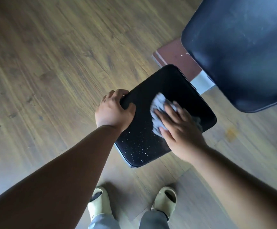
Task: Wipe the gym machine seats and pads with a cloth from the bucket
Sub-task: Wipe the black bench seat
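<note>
You are mid-wipe on the small black seat: your left hand grips its edge to steady it while your right hand presses the pale cloth flat-fingered, so next sweep toward the white-speckled near corner.

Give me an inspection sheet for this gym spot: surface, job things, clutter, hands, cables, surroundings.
Surface: black seat pad, near part flecked with white specks.
Job's things: grey cloth crumpled on the seat pad; bucket not in view.
Clutter: nothing seen.
Hands: left hand grips the seat pad's left edge; right hand presses the cloth, fingers fairly straight.
Cables: nothing seen.
Surroundings: wood-look floor; larger dark pad upper right; maroon frame beneath it; pale slippers below.
</note>
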{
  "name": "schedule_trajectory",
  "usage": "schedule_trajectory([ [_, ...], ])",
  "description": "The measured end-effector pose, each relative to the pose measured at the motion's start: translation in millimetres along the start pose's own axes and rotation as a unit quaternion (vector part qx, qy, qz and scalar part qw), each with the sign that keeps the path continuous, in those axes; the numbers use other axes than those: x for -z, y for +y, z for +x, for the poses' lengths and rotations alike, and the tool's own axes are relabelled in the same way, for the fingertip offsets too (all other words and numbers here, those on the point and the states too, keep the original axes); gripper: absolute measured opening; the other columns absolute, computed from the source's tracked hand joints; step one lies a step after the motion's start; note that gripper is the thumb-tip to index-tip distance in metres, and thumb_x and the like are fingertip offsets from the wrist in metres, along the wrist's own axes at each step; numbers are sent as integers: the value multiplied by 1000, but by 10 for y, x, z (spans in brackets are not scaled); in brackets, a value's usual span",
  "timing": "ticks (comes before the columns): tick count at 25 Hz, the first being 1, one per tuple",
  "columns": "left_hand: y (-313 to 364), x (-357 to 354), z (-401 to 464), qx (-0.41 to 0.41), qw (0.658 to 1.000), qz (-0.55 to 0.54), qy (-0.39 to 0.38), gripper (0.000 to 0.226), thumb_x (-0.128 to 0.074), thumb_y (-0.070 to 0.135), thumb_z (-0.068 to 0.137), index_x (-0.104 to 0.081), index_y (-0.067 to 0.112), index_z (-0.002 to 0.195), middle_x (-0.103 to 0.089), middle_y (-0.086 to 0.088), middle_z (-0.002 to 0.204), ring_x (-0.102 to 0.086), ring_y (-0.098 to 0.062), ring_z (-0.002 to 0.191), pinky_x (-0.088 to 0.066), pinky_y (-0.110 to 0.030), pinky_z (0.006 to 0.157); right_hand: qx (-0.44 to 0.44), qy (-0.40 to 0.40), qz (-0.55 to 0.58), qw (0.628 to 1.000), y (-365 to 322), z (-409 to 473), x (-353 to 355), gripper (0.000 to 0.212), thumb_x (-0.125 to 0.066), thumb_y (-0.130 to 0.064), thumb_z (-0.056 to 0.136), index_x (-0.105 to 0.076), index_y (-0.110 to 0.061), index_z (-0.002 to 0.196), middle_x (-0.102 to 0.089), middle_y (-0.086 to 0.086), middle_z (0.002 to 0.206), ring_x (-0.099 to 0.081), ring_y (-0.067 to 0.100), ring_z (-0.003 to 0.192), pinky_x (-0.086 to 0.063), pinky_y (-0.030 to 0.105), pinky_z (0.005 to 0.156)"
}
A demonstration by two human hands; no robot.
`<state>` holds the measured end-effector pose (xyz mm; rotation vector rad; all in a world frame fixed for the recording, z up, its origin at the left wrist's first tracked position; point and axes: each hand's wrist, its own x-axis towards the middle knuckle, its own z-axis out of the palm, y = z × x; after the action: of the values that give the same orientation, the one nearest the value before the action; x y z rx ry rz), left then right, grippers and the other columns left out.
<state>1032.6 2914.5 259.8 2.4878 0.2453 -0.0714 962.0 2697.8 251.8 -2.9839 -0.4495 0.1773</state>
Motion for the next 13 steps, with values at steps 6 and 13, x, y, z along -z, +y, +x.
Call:
schedule_trajectory([
  [6, 6, 2, -1, -3, 1000, -1, 0, 39, -58, 39, 81, -59, 38, 119, -59, 11, 115, -51, -16, 114, -42, -33, 86, -44, 7, 25, 999, -81, 2, -8, 55, -33, -38, 97, -39, -28, 151, -33, 9, 159, -30, 42, 144, -30, 56, 114],
  [13, -4, 3, 29, 8, 1000, 13, -7, 35, -57, 43, 83, -60, 41, 118, -61, 12, 121, -53, -18, 116, -44, -35, 91, -46, -6, 66, 997, -379, 1247, 83, 51, -40, -43, 100, -39, -31, 150, -23, -2, 163, -15, 35, 150, -11, 52, 121],
])
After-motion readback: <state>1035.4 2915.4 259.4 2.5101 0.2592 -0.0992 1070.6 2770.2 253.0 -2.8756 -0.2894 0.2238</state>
